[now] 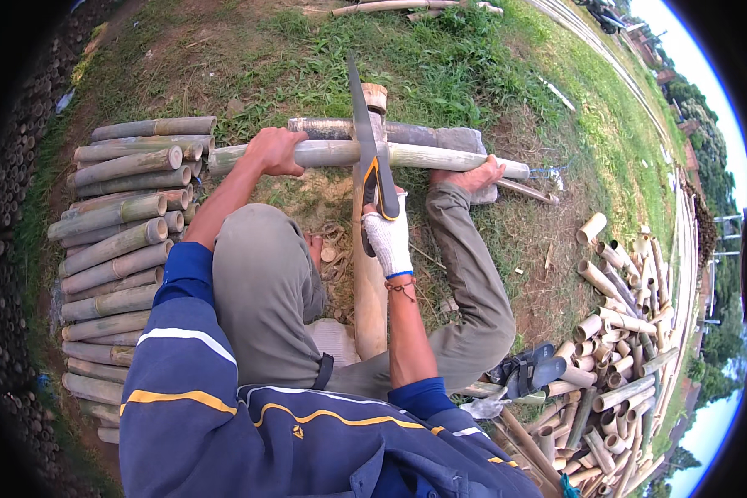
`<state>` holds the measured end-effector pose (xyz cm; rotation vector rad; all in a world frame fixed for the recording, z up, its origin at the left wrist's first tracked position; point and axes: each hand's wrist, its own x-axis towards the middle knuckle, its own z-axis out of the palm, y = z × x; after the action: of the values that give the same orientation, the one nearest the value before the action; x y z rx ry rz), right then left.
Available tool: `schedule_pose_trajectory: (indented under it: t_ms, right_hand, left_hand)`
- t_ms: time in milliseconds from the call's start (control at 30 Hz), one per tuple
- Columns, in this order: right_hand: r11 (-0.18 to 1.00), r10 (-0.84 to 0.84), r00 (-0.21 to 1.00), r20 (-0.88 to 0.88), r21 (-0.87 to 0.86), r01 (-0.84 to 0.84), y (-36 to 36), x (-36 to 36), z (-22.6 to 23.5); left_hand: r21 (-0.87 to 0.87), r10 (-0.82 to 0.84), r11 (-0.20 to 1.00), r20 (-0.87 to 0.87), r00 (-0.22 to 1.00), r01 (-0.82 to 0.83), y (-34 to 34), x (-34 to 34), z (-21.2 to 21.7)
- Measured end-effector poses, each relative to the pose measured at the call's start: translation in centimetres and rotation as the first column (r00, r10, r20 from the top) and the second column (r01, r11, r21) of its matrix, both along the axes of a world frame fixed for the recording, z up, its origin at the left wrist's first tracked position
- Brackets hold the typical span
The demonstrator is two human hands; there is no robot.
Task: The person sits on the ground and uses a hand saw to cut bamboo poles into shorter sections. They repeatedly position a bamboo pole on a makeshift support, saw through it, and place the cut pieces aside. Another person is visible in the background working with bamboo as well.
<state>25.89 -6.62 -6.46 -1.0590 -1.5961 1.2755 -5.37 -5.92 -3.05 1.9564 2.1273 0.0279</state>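
Note:
A pale green bamboo pole lies crosswise in front of me. My bare left hand grips it near its left end, fingers wrapped over the top. My right hand, in a white knitted glove, is closed round the black and orange handle of a handsaw. The saw's blade points away from me and crosses the pole near its middle; whether the teeth are in a cut cannot be made out. My bare right foot rests against the pole toward its right end.
Beneath the pole, a wooden beam runs between my legs, with a dark crosspiece behind. Cut bamboo lengths are stacked at left. A heap of short bamboo pieces lies at right, beside dark sandals.

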Motion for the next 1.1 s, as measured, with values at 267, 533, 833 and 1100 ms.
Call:
schedule_pose_trajectory:
  t_ms: [267, 533, 833, 1100]
  right_hand:
    - [0.961, 0.043, 0.979, 0.202, -0.277, 0.015, -22.5, 16.6, 5.7]
    - [0.991, 0.015, 0.997, 0.077, -0.136, -0.005, 1.0, 0.0, 0.8]
    - [0.959, 0.054, 0.985, 0.163, -0.282, -0.006, -20.0, 15.0, 5.9]
    - [0.970, 0.108, 0.994, 0.006, -0.220, -0.104, -3.8, 3.1, 1.5]
  left_hand:
    - [-0.048, 0.012, 0.999, -0.038, 0.999, -0.014, -0.7, -0.3, -0.6]
    - [-0.014, 0.023, 1.000, -0.040, 0.999, -0.024, 0.4, 0.5, -0.2]
    - [-0.010, 0.007, 1.000, -0.054, 0.999, -0.008, 0.0, -0.3, 0.5]
    - [0.064, 0.029, 0.998, -0.086, 0.996, -0.024, -0.5, 0.3, -0.7]
